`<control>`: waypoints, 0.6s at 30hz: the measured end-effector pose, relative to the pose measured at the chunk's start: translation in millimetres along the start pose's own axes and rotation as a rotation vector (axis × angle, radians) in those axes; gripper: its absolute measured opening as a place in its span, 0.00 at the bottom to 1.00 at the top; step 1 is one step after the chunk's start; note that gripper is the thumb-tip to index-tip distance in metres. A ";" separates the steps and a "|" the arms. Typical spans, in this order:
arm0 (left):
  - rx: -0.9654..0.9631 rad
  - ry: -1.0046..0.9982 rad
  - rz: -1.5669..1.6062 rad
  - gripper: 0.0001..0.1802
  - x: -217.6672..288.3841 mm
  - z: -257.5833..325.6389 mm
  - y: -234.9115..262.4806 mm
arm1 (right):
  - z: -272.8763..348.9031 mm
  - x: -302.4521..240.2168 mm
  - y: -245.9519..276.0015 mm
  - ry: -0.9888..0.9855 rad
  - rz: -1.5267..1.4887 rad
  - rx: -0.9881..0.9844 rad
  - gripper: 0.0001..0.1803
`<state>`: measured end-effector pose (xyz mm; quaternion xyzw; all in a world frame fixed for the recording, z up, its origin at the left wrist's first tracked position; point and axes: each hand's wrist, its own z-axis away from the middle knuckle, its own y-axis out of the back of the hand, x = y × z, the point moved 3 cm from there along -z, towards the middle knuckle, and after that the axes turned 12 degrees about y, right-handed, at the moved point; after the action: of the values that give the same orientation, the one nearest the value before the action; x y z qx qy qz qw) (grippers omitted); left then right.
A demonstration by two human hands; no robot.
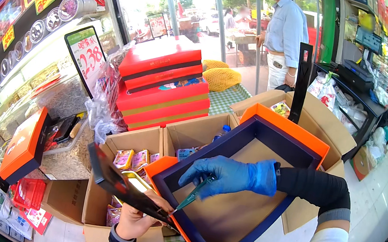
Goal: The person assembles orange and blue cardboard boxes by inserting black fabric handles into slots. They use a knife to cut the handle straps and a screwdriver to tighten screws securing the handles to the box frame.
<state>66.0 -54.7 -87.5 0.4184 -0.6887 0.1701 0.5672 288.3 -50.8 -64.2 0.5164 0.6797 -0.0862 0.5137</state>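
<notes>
An orange box (240, 180) with a dark navy inner wall lies open across the cartons in front of me, tilted. My right hand (228, 178), in a blue glove, reaches over it. Its fingers are closed round a slim dark-green pointed tool (194, 194), whose tip meets the rim near the box's left corner. At that corner my bare left hand (142, 213) grips a long black strip (124, 186), which slants up to the left. A second black strip (301, 82) stands upright at the box's far edge. What fixes the strips to the box is hidden.
Open cardboard cartons (191, 135) holding small packets (132, 160) lie under and beside the box. Red gift boxes (164, 85) are stacked beyond. At left are another orange box (26, 144) and a tub (70, 156) of dry goods. A person (284, 39) stands by the glass front.
</notes>
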 end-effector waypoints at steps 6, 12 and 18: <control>0.014 0.073 0.088 0.10 0.9 1.1 -1.7 | 4.5 9.3 6.0 0.117 0.010 -0.140 0.15; 0.023 -0.010 0.001 0.08 1.8 -2.6 -1.1 | -0.3 6.6 10.3 -0.336 -0.010 -0.274 0.17; 0.099 0.198 0.043 0.03 -1.2 -3.0 -4.8 | 1.2 9.6 9.0 0.021 -0.183 -0.040 0.20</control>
<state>71.7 -55.0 -88.8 0.4120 -0.6288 0.2566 0.6075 296.8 -41.6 -68.6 0.4428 0.7308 -0.1138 0.5069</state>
